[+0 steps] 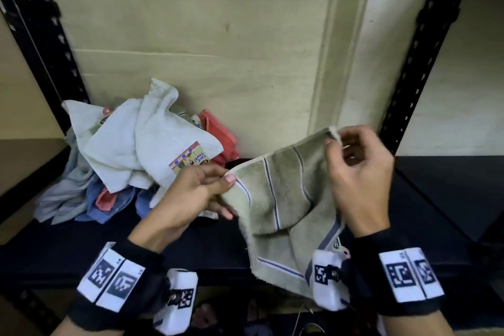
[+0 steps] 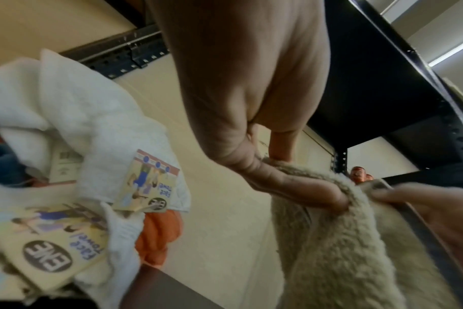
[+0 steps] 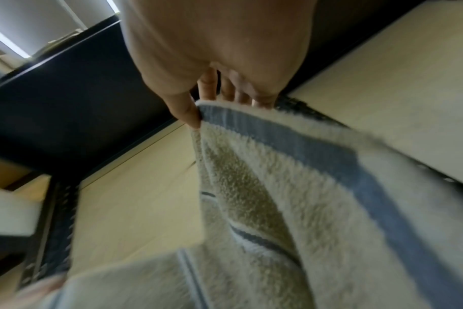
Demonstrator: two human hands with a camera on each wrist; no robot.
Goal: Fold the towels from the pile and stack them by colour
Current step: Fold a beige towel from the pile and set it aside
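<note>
Beige towel (image 1: pixel 283 199) with blue stripes held up over dark shelf (image 1: pixel 191 243), at 4 o'clock from pile (image 1: pixel 136 153). Left hand (image 1: pixel 191 196) pinched near-left corner, thumb on top. Right hand (image 1: pixel 360 172) pinched far corner between thumb and fingertips. Pile at 10 o'clock: white towels with paper labels, red and blue ones beneath, against plywood back panel (image 1: pixel 191 35). Black slotted uprights (image 1: pixel 414 63) flanked shelf.

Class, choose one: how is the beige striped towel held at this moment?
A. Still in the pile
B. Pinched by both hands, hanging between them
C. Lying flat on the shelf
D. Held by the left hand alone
B: the left hand and right hand each pinch the beige striped towel by its upper edge, and it hangs between them.
</note>
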